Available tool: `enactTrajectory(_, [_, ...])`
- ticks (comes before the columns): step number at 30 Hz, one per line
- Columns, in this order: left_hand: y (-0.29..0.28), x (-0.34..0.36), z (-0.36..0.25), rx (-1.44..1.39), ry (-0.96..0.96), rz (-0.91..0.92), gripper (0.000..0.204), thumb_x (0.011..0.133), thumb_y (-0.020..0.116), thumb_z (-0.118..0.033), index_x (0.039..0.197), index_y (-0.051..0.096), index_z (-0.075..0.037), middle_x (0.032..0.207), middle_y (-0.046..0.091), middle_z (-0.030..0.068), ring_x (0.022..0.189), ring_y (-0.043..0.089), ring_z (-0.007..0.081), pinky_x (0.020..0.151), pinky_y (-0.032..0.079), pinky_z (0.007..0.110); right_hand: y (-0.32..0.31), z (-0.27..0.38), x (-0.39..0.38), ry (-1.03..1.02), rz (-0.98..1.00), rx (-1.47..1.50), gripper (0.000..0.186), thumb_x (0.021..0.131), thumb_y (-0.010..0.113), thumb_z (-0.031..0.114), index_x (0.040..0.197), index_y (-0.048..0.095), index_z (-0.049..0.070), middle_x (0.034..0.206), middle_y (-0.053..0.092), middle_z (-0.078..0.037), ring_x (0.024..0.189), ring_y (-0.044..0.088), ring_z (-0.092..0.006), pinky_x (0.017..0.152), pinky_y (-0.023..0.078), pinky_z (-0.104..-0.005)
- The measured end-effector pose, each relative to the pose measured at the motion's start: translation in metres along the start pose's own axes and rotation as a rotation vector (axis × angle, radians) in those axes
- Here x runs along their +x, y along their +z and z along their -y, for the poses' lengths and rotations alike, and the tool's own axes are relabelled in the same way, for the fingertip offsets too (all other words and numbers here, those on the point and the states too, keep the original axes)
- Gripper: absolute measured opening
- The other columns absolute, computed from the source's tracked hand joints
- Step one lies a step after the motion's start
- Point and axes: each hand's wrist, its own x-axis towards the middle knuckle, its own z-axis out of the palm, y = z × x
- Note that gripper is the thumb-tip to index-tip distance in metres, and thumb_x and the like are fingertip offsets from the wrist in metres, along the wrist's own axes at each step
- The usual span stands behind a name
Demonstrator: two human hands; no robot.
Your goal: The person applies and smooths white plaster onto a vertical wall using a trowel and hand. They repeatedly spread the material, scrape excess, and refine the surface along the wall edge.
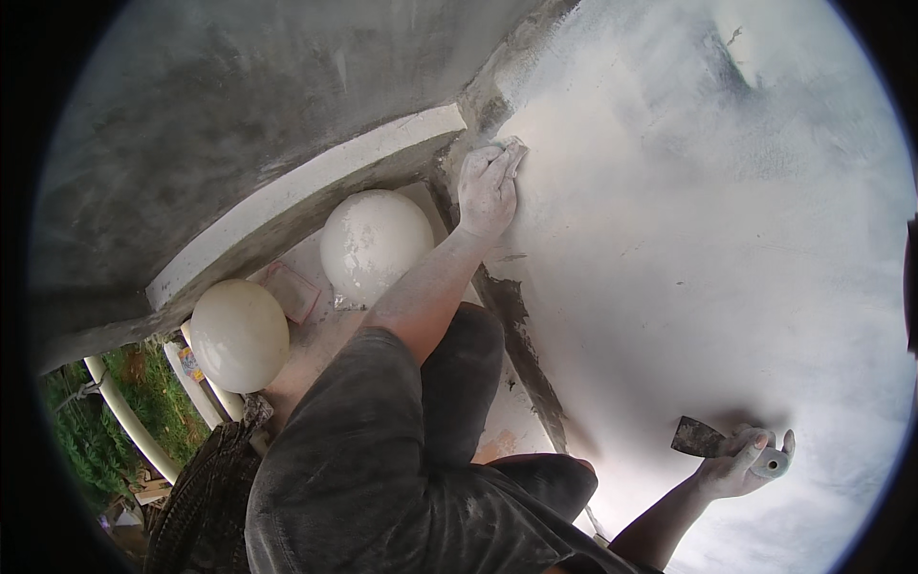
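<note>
The white plastered wall (688, 239) spreads under both hands; it looks hard, dusty and chalky. The left hand (486, 189) presses flat on a small sanding pad (509, 150) at its fingertips, probably light and bendable, best held under the palm. The right hand (741, 466) is curled round a putty knife (712, 442), stiff-bladed, by its handle.

Dark putty knife (701, 438) flat against wall; sanding pad (510, 149), perhaps

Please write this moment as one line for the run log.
left hand: presses sanding pad on white wall | right hand: holds putty knife | nearby: two white globes
</note>
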Motion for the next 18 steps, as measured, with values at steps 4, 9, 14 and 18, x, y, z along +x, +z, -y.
enactTrajectory(4, [0.002,0.002,0.007,0.115,-0.039,0.066,0.024,0.088,0.066,0.0,0.111,0.075,-0.004,0.103,0.068,0.0112,0.098,0.063,0.0318,0.089,0.052,0.041,-0.008,0.003,-0.002,0.03,0.057,-0.03,0.062,0.096,0.074,0.027,0.141,0.044,-0.003,0.084,0.058,-0.003,0.073,0.054,-0.0137,0.07,0.047,-0.0297])
enactTrajectory(9, [0.0,-0.015,0.026,0.099,-0.092,0.07,0.018,0.092,0.063,-0.004,0.106,0.074,-0.002,0.102,0.067,0.0125,0.099,0.063,0.0328,0.09,0.051,0.043,-0.005,0.001,-0.002,0.033,0.036,-0.029,0.061,0.096,0.075,0.027,0.14,0.045,-0.002,0.083,0.058,-0.004,0.072,0.055,-0.0142,0.07,0.046,-0.0283])
enactTrajectory(14, [-0.038,-0.053,0.043,0.331,-0.559,0.353,0.022,0.099,0.06,-0.017,0.108,0.076,-0.004,0.106,0.068,0.0135,0.102,0.063,0.0333,0.092,0.05,0.042,0.004,-0.003,0.0,-0.066,0.002,0.167,0.054,0.096,0.072,0.011,0.139,0.042,-0.003,0.072,0.053,-0.003,0.053,0.043,-0.008,0.043,0.028,-0.0203])
enactTrajectory(18, [-0.046,-0.034,0.021,0.204,-0.666,0.289,0.024,0.102,0.059,-0.019,0.111,0.075,-0.004,0.109,0.068,0.0139,0.105,0.062,0.0321,0.091,0.05,0.041,0.001,-0.003,-0.003,0.006,0.014,0.087,0.057,0.097,0.073,0.023,0.139,0.044,-0.002,0.081,0.057,-0.004,0.07,0.052,-0.0108,0.061,0.04,-0.0236])
